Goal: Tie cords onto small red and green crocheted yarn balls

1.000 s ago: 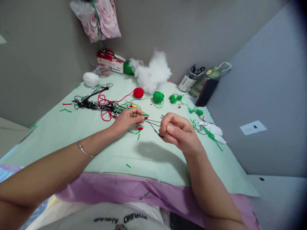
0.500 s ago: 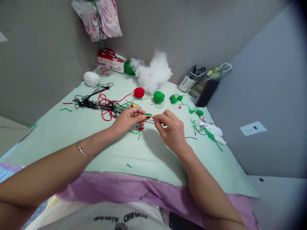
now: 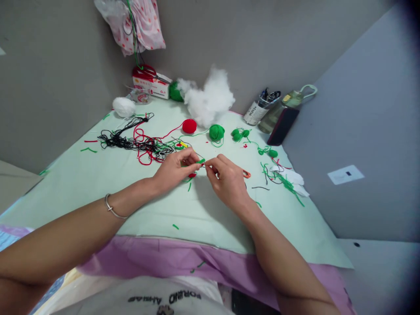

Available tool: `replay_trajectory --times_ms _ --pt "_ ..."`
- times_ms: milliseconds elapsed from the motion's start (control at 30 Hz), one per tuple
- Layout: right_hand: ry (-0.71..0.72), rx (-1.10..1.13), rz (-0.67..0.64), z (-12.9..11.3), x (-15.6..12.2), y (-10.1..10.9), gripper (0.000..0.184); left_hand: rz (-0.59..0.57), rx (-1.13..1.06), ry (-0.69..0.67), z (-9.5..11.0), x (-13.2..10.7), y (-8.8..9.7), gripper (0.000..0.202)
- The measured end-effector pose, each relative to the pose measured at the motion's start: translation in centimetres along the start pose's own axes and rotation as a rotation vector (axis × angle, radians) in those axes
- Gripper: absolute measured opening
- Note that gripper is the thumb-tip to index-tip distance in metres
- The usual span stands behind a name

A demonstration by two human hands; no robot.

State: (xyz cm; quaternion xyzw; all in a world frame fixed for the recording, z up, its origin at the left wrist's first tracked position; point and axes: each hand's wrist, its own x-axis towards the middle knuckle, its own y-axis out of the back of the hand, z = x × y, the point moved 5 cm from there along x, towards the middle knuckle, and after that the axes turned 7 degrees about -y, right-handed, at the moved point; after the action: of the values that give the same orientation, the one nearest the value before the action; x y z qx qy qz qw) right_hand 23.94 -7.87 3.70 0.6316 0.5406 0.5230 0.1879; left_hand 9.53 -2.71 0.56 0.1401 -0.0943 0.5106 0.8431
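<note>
The left hand pinches a small green-and-red piece — the right hand, fingertips closed together, is just beside it; what that grip holds, I cannot tell.

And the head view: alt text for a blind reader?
The left hand pinches a small green-and-red piece; the right hand is close beside it, over a pale table. Farther back lie black yarn, a red ball, a green ball and white stuffing.
</note>
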Motion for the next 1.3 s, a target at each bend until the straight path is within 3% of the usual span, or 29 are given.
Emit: replay_trajectory --times_ms 100,200,300,400,633,767,833,967,1133,1300 --pt "-0.07 0.051 -0.002 0.1 0.0 -0.4 0.01 -0.028 0.094 -0.063 0.2 -0.3 -0.4 0.014" --pt "-0.202 0.288 -0.091 0.6 0.2 -0.4 0.001 -0.015 0.106 -0.089 0.3 -0.3 -0.3 0.014" --pt "-0.292 0.574 -0.203 0.8 0.4 -0.5 0.007 0.037 0.132 -0.136 0.6 -0.2 0.2 0.013" --pt "-0.312 0.692 -0.194 1.0 0.6 -0.5 0.009 0.071 0.147 -0.152 0.9 -0.2 0.4 0.013" --pt "-0.383 0.591 -0.025 2.9 1.1 0.8 0.019 -0.043 -0.01 -0.072 0.6 -0.2 -0.3 0.016" --pt "-0.55 0.801 -0.353 3.6 1.1 -0.4 0.031 -0.059 -0.07 -0.047 0.4 -0.1 -0.4 0.016" --pt "-0.62 0.943 -0.431 3.6 0.9 -0.8 0.03 -0.064 -0.074 -0.038 0.3 -0.2 -0.5 0.015" --pt "-0.693 1.066 -0.467 3.7 0.8 -1.5 0.023 -0.108 -0.085 -0.009 0.2 -0.3 -0.7 0.016" --pt "-0.783 1.286 -0.245 4.9 1.3 -1.0 0.025 -0.192 -0.182 0.093 -0.1 -0.3 -1.1 0.022" --pt "-0.733 1.4 -0.416 4.1 1.6 -0.9 0.028 -0.205 -0.338 0.18 -0.4 -0.2 -1.1 0.028"
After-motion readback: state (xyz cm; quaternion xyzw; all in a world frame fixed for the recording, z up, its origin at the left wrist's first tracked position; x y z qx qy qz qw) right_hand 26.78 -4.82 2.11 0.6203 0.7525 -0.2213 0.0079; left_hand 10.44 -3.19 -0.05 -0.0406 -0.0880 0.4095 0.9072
